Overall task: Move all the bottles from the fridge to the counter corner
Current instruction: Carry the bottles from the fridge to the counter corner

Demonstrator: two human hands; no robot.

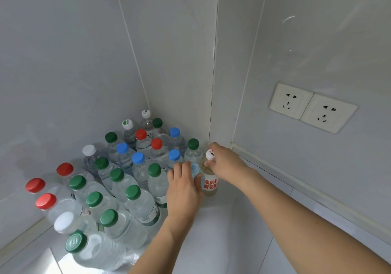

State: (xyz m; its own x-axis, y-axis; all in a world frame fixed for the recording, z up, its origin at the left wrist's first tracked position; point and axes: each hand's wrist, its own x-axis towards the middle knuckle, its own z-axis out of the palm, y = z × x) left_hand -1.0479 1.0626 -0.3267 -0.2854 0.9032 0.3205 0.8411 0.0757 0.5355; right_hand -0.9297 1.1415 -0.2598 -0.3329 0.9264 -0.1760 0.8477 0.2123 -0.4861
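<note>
Right hand [224,163] grip pinches tea bottle [210,183] neck; left hand [183,186] clasps pale-capped bottle [195,169].

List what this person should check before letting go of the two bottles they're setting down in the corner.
1. Yellowish-liquid bottle with the white cap and red lettering upright: ok.
2. Right hand grips that bottle by the neck under the cap: ok.
3. Left hand holds the pale blue-capped clear bottle: ok, though the hand hides its body.
4. Both bases flat on the white counter: cannot tell.
5. Clear of the neighbouring green-capped clear bottle: cannot tell, very close.
6. Away from the twin white wall sockets: ok.
</note>
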